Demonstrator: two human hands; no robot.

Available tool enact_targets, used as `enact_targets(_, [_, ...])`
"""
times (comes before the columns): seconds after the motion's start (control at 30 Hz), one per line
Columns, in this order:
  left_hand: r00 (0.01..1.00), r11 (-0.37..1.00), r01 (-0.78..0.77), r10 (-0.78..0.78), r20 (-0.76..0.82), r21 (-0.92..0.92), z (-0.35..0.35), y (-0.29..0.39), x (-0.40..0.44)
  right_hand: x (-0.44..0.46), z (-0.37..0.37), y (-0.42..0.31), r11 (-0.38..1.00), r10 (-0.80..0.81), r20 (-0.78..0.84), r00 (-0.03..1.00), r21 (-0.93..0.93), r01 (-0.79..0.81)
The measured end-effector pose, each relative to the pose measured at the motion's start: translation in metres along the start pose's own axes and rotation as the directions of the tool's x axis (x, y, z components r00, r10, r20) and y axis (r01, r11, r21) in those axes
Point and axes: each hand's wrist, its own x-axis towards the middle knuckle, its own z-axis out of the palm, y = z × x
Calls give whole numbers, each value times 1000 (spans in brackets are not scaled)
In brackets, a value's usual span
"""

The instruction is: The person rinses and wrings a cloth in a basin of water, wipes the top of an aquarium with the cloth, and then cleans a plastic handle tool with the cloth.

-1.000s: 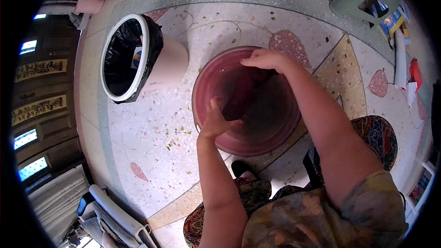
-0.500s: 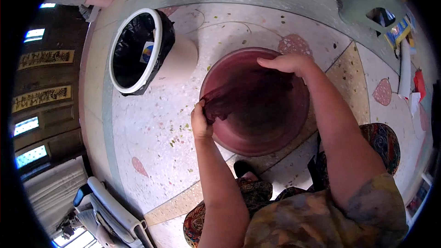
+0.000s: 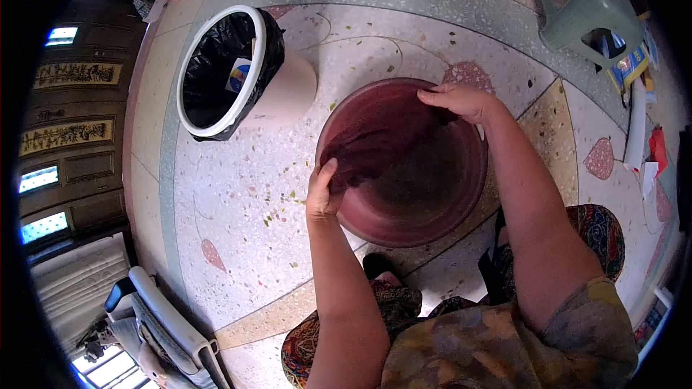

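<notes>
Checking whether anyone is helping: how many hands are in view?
2: the left hand holding dark cloth at the basin's left side, and the right hand by its upper-right rim. No others show.

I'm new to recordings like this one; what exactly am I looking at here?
No machine here: these are a person's own bare hands, seen from a camera on their head, looking down. The round edge is the camera's view.

On the speckled floor stand a pale bin lined with a black bag and a green stool. Before the person is a reddish basin.

The left hand grips dark cloth, which stretches toward the right hand; those fingers are partly hidden, so their grip is unclear.
</notes>
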Motion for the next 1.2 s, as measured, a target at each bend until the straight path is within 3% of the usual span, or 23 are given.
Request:
enact_targets(0.1, [996, 996, 30, -36, 77, 79, -3, 1, -3, -4, 2, -10, 997, -58, 8, 998, 43, 57])
enact_targets(0.2, [999, 974, -11, 20, -34, 228, -10, -8, 4, -6, 5, -22, 1000, -5, -20, 1000, -31, 4])
enact_targets(0.27, [991, 997, -7, 16, -132, 72, -14, -8, 5, -8, 9, -28, 997, 6, -38, 999, -77, -9])
enact_targets(0.3, [991, 997, -6, 16, -132, 70, -17, -8, 7, -9, 12, -31, 993, 17, -55, 998, -120, -23])
enact_targets(0.37, [995, 984, -66, 53, -80, -164, -24, -7, 13, -10, 16, -36, 982, 18, -68, 998, -187, -30])
enact_targets(0.53, [993, 978, -75, 56, -100, -197, 8, 21, 5, 0, 11, -27, 900, -82, -53, 995, -432, 51])
enact_targets(0.6, [996, 971, -86, 78, -44, -224, 16, 29, 3, -1, 12, -32, 832, -138, 51, 989, -536, 144])
enact_targets(0.73, [988, 964, -142, 151, 24, -224, 21, 31, 1, -2, 14, -39, 857, -132, 124, 983, -485, 176])
enact_targets(0.77, [984, 963, -165, 176, 34, -214, 21, 30, 1, 4, 13, -35, 798, -145, 173, 974, -562, 219])
enact_targets(0.83, [983, 984, -173, 170, 67, 48, 9, 21, 8, 27, 12, -11, 616, -167, 265, 950, -724, 310])
enact_targets(0.9, [994, 944, -34, 66, -87, 327, 15, 12, 11, 38, 32, 12, 257, -72, 89, 993, -961, 105])
enact_targets(0.97, [933, 699, -322, 347, 91, 639, -19, -30, 35, 23, 63, 20, 242, 78, -122, 989, -960, -138])
enact_targets(1.0, [933, 698, -324, 349, 92, 638, -14, -35, 33, 26, 68, 45, 303, 53, -170, 984, -936, -178])
enact_targets(1.07, [973, 374, 64, 184, -141, 925, -7, -44, 20, 23, 75, 86, 217, -68, -183, 981, -962, -165])
enact_targets(1.13, [971, 395, 59, 192, -145, 917, -26, -65, 27, 21, 77, 92, 193, -124, -177, 976, -969, -151])
enact_targets(1.2, [958, 428, 57, 229, -169, 902, -24, -68, 25, 22, 77, 89, 328, -154, -229, 961, -929, -168])
